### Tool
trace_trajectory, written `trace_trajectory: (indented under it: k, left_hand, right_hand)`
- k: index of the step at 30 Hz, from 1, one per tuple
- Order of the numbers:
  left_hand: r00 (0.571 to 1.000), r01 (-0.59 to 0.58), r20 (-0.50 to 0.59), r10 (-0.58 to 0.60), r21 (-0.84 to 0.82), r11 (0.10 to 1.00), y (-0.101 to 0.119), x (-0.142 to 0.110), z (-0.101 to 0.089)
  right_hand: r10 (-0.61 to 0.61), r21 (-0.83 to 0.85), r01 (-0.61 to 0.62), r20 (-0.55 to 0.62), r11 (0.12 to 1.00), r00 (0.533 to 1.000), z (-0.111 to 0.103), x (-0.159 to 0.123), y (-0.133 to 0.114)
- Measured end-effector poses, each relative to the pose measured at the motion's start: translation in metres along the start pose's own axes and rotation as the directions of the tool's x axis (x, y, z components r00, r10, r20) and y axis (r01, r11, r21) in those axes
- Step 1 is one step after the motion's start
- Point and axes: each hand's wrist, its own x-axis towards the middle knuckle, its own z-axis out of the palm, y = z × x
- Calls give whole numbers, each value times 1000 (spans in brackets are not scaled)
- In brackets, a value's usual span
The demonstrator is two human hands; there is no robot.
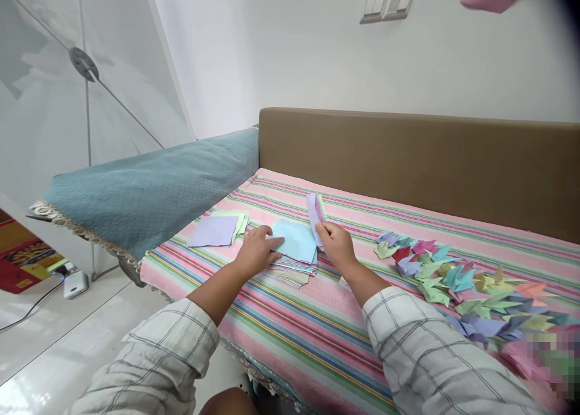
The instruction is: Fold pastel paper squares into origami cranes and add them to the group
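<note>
My right hand (336, 244) is closed around a small bundle of paper (313, 212), with a lilac sheet at its front and pink, yellow and other coloured edges behind. It holds the bundle upright at the right side of a stack of square paper (294, 240), whose top sheet is light blue. On the left edge of that stack rests my left hand (259, 249), fingers apart, the index finger lying over the blue sheet. Further left lies a smaller pile of paper (212, 231), lilac over pale green.
Many folded paper cranes (457, 279) in several colours spread across the right of the striped cover (281, 306). A brown backrest (408, 161) stands behind, and a blue-covered armrest (158, 179) borders the left. A red box (22, 258) and a white device (75, 285) are on the floor.
</note>
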Motion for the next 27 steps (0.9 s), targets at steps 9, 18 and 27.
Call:
trace_trajectory:
  k: [9,18,27]
  left_hand:
    - [987,-162,-47,156,-152,975,6,4,3]
    - [998,54,59,-29,-473,879,7,11,-8]
    - [955,283,130,-266,-662,694,8,14,0]
  right_hand:
    - [-127,-26,135,213,990,969,4,-4,-6]
    - [6,155,-41,217,987,976,6,-1,0]
    - [-97,128,53,362,990,927,2,1,-1]
